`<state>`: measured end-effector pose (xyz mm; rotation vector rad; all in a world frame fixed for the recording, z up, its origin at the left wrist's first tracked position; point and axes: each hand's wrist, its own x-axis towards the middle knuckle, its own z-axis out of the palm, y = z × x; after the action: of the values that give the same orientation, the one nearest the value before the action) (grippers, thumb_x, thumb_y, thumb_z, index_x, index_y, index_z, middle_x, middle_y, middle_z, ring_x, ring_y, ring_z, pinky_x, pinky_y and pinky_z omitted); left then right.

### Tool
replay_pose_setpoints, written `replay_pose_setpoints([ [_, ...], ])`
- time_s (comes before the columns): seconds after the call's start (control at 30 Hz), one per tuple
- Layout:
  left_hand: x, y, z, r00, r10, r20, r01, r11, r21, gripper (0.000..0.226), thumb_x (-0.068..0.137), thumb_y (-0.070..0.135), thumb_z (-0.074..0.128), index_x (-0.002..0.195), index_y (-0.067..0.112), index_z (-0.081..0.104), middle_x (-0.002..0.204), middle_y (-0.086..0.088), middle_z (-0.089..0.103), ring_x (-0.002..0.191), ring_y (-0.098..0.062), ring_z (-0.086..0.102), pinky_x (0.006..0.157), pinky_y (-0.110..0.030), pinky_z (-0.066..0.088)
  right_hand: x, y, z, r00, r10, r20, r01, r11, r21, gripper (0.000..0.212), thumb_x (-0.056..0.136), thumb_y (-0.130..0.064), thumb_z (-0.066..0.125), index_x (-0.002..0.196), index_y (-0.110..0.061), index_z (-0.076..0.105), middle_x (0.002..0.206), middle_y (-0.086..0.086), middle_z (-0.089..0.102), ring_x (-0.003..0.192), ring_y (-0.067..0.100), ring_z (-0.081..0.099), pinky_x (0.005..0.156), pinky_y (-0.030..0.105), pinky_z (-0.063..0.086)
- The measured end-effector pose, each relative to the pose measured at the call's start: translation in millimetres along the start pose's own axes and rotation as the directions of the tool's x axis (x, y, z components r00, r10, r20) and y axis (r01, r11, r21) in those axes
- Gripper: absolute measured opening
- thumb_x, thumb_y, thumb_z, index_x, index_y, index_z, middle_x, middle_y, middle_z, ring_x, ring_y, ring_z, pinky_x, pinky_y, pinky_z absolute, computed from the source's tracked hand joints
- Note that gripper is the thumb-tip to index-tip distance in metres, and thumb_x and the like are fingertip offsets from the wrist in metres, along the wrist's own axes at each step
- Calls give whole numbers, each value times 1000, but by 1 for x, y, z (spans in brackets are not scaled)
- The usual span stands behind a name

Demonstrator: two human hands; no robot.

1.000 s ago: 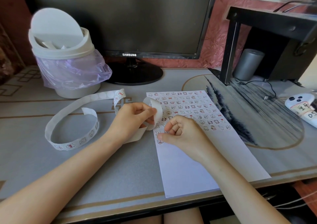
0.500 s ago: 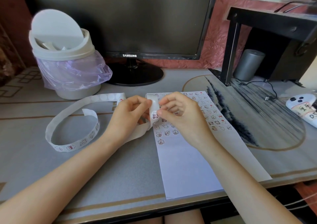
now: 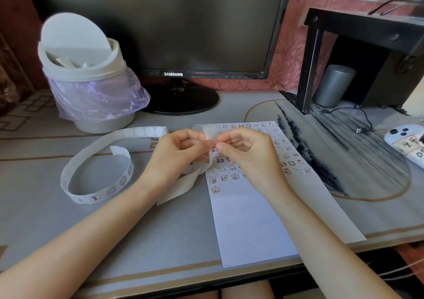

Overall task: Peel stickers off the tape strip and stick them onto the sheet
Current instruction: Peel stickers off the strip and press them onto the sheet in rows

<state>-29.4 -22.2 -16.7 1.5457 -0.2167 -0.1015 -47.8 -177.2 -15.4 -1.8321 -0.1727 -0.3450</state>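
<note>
The left grip [image 3: 176, 154] has its fingers curled and pinches the tape strip [image 3: 103, 194], held up over the top part of the sheet [image 3: 247, 225]. The right grip [image 3: 250, 154] is curled too. Its thumb and finger pinch the same bit of strip, right beside the left one. The rest of the strip lies in a big loop on the tabletop [image 3: 137, 230], left of the sheet. Little stickers [image 3: 221, 178] sit in rows on the sheet.

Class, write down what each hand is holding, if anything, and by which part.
The left hand pinches the tape strip at its raised bend over the sheet; the right hand pinches the same bend.
</note>
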Motion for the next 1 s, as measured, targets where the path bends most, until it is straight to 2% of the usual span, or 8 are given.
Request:
replay_pose_setpoints([
  [0.17, -1, 1, 0, 1000, 28, -2, -28, 1000, -6, 3, 83, 10, 68, 81, 9, 66, 66, 3, 70, 61, -4, 63, 63, -13, 50, -1, 0, 1, 1000, -11, -10, 11, 1000, 2, 13, 79, -8, 73, 78, -21, 70, 73, -6, 70, 69, 8, 60, 67, 23, 45],
  [0.33, 0, 0, 0, 1000, 23, -1, -23, 1000, -1, 6, 82, 11, 69, 84, 6, 67, 73, -4, 72, 67, -9, 65, 70, -18, 55, -2, 0, 0, 1000, -28, -1, 28, 999, -18, 11, 79, -7, 72, 79, -17, 70, 74, -4, 71, 71, 12, 62, 70, 30, 51],
  [0.47, 1, -1, 0, 1000, 13, 2, -13, 1000, -2, 5, 82, 13, 70, 83, 9, 68, 75, -3, 73, 70, -10, 67, 73, -20, 56, -3, 0, 0, 999, -41, -19, 41, 999, -31, 9, 79, -6, 72, 79, -14, 70, 73, -4, 70, 74, 21, 64, 72, 34, 53],
  [0.7, 2, -3, 0, 1000, -3, -9, 3, 1000, 12, 8, 82, 14, 70, 86, 7, 68, 81, -10, 73, 74, -16, 69, 77, -25, 57, -3, 2, 2, 998, -62, -25, 60, 994, -94, 6, 81, -8, 71, 80, -13, 68, 73, -6, 68, 73, 20, 63, 73, 37, 54],
  [0.83, 2, -2, 0, 999, -24, -22, 24, 1000, -1, 9, 84, 14, 68, 83, 5, 68, 73, -6, 72, 68, -12, 68, 71, -21, 57, -4, 1, 3, 997, -69, -21, 66, 993, -102, 8, 81, -7, 71, 79, -14, 67, 74, -4, 69, 73, 20, 64, 74, 36, 54],
  [1.0, 1, -1, 0, 999, -35, 3, 35, 999, 16, 15, 89, 13, 62, 79, 6, 71, 68, -2, 71, 67, -11, 66, 73, -23, 57, -4, 0, 4, 998, -60, -8, 59, 993, -104, 15, 80, -5, 71, 77, -20, 66, 71, -8, 67, 71, 16, 64, 73, 31, 54],
])
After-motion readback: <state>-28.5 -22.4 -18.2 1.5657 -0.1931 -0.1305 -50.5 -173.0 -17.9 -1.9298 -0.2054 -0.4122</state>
